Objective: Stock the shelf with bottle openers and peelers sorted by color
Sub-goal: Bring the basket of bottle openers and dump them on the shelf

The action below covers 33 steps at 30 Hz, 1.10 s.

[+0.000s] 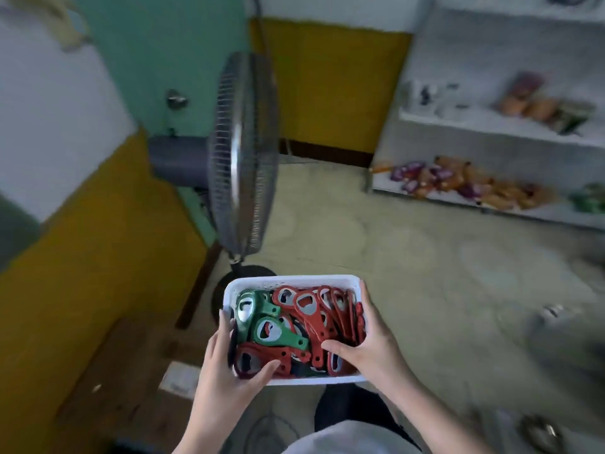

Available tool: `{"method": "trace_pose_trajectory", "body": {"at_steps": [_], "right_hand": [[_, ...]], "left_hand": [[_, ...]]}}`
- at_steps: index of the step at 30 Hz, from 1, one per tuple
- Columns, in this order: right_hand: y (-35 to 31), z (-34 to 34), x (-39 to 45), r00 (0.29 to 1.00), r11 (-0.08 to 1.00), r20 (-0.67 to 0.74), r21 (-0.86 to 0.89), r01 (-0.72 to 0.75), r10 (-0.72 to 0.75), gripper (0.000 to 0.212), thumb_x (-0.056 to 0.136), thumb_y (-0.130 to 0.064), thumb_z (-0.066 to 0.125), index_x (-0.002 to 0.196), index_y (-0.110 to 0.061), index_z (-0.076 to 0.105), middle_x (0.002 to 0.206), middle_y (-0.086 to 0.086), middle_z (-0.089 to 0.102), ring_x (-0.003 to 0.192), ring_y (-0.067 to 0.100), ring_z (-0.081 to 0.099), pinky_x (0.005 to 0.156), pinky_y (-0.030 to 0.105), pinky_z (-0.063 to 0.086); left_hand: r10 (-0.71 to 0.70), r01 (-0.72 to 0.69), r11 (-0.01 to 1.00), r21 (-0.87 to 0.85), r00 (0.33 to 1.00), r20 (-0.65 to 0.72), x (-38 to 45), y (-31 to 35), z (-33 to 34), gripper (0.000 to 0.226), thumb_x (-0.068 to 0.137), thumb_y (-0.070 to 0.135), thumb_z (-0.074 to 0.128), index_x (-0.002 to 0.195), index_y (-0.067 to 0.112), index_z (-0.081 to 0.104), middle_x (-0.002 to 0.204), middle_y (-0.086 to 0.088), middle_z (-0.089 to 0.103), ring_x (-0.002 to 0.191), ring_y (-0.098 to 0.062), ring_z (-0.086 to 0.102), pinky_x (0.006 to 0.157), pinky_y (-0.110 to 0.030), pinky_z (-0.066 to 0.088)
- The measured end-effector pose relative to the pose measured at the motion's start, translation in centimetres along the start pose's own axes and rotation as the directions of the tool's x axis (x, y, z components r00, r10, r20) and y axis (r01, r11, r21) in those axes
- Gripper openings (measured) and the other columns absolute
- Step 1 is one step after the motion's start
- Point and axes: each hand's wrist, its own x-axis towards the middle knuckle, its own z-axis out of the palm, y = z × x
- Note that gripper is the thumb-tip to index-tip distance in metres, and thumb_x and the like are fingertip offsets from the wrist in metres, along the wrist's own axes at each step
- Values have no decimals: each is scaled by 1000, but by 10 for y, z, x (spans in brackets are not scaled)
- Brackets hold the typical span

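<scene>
now both hands, left hand (226, 362) and right hand (363, 342), grip the basket (288, 280); bottle openers (314, 309) lie jumbled, axes mixed.

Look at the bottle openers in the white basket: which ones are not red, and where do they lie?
The two green bottle openers, at the white basket's left side near the left hand; the rest are red.

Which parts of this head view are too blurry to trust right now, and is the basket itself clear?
Head view: the basket and its red and green bottle openers are fairly sharp, as are both hands holding it, left hand and right hand. The shelf and the goods on it are smeared by motion blur. The fan bows from wide-angle distortion. Lighting is flat, without glare.
</scene>
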Motion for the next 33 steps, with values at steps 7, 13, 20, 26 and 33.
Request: {"method": "trace_pose_trajectory", "body": {"at_steps": [7, 13, 20, 26, 33], "right_hand": [[55, -130, 14, 957, 993, -278, 105, -55, 82, 119, 68, -39, 89, 153, -42, 5, 132, -40, 31, 115, -35, 29, 88, -9, 24], [95, -247, 35, 888, 983, -433, 163, -88, 151, 125, 64, -54, 87, 157, -39, 4, 147, -17, 42, 133, -4, 41, 109, 21, 39], [130, -348, 48, 780, 974, -588, 186, -130, 216, 123, 62, -59, 85, 157, -41, 8, 141, -18, 48, 130, 2, 47, 108, 34, 45], [166, -411, 71, 681, 955, -671, 244, -171, 294, 122, 68, -41, 88, 158, -37, 6, 134, -29, 42, 126, -5, 44, 97, 0, 33], [200, -503, 138, 555, 923, -740, 340, -179, 380, 120, 69, -37, 88, 158, -35, 8, 138, -23, 43, 127, -6, 44, 94, -1, 36]], "left_hand": [[139, -149, 989, 23, 959, 246, 77, 78, 128, 123, 61, 33, 92, 148, 62, 10, 135, 18, 41, 127, -8, 51, 105, -40, 48], [221, -244, 970, -3, 873, 435, 138, 158, 250, 123, 54, 59, 87, 149, 60, 9, 143, 13, 49, 128, -7, 53, 102, -43, 50], [289, -306, 950, -67, 772, 566, 176, 233, 368, 120, 63, 43, 85, 155, 46, 9, 142, 24, 37, 117, 25, 42, 106, -27, 43], [306, -370, 928, -45, 688, 659, 222, 277, 457, 118, 61, 51, 81, 156, 40, 13, 137, 23, 39, 123, 13, 43, 106, -28, 44], [308, -364, 925, -110, 547, 778, 308, 332, 589, 117, 61, 50, 83, 155, 45, 13, 132, 38, 38, 129, 8, 43, 107, -43, 47]]}}
